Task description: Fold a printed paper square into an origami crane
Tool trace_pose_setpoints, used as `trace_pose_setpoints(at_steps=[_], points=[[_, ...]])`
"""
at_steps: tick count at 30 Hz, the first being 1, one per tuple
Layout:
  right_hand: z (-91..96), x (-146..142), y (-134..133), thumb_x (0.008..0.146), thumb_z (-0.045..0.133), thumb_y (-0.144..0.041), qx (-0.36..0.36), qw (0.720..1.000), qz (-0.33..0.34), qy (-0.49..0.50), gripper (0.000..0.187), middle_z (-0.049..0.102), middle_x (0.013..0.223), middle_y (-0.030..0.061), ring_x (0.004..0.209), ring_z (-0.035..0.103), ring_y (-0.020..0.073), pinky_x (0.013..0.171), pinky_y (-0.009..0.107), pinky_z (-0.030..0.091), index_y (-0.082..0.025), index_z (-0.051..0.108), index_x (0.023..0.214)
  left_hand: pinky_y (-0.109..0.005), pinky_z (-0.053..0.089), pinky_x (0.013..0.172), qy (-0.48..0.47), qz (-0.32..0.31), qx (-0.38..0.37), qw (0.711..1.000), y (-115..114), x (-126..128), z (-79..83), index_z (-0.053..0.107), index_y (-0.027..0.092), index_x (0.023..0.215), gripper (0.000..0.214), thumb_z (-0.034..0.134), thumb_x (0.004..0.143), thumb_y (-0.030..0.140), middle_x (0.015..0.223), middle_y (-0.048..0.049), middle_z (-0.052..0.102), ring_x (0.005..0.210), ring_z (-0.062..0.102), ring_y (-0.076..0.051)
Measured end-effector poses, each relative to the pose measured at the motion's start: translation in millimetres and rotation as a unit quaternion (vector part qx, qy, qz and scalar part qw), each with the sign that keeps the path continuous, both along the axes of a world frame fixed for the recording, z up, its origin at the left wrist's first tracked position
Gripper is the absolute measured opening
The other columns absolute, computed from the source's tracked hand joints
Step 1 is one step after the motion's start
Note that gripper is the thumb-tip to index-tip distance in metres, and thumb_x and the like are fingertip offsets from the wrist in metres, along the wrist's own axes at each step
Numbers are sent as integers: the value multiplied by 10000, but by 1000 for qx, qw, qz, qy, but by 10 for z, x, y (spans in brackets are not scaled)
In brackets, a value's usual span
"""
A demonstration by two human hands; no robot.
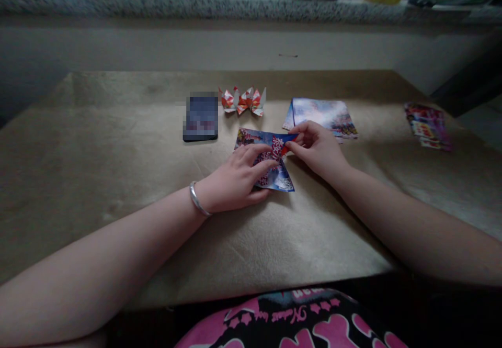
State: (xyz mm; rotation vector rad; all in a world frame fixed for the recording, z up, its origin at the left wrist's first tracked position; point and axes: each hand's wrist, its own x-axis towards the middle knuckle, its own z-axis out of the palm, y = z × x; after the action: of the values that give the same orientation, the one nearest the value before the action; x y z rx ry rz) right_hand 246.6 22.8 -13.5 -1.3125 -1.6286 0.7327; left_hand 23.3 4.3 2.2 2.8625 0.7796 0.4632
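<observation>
A blue, red and white patterned paper sheet (270,144) lies on the brown table (117,170) in front of me. My left hand (235,178), a silver bangle on its wrist, lies flat on the sheet with fingers stretched out, pressing it down. My right hand (316,146) pinches the sheet's right corner, where a flap is folded over. The lower part of the sheet is hidden under my left hand.
A dark phone (201,116) lies behind the sheet at the left. Folded red-and-white paper shapes (243,100) stand beside it. A stack of patterned sheets (325,115) lies at the right, a printed packet (427,124) farther right. A cluttered ledge (235,2) runs along the back.
</observation>
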Motion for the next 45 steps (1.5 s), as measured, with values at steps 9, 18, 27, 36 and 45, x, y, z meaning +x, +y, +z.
trace_pose_setpoints(at_steps=[9, 18, 27, 36, 45], points=[[5, -19, -87, 713, 688, -215, 37, 998, 53, 27, 299, 568, 736, -45, 547, 530, 98, 501, 253, 451, -249, 515, 955, -507, 273, 1171, -95, 3, 57, 994, 75, -25, -83, 192, 119, 1450, 876, 679, 760, 348, 1504, -233, 243, 1426, 233, -352], [84, -69, -212, 726, 665, -178, 97, 988, 118, -8, 235, 625, 790, -22, 678, 624, 113, 595, 249, 530, -222, 550, 926, -509, 236, 1181, -89, 7, 87, 992, 88, -36, -101, 65, 102, 1496, 980, 659, 758, 358, 1536, -209, 241, 1454, 153, -358], [108, -45, -244, 761, 627, -106, 158, 975, 152, -42, 149, 662, 811, -12, 724, 643, 99, 613, 208, 551, -203, 601, 871, -512, 273, 1163, -111, 31, 118, 986, 103, -23, -80, 186, 108, 1475, 920, 678, 735, 347, 1369, -191, 456, 1397, 297, -350], [154, -37, -257, 807, 632, -142, 193, 959, 194, -68, 71, 681, 787, 1, 692, 621, 97, 613, 221, 549, -205, 638, 838, -490, 211, 1181, -72, 65, 172, 980, 85, -34, -20, 387, 175, 1392, 713, 653, 778, 422, 1241, -105, 590, 1197, 528, -254], [182, -34, -284, 816, 590, -121, 200, 955, 210, -61, 127, 677, 855, 19, 792, 625, 122, 659, 239, 549, -213, 648, 882, -475, 263, 1140, -91, 106, 213, 967, 91, -34, 9, 562, 273, 1204, 423, 653, 815, 410, 974, 4, 695, 1024, 586, -213]])
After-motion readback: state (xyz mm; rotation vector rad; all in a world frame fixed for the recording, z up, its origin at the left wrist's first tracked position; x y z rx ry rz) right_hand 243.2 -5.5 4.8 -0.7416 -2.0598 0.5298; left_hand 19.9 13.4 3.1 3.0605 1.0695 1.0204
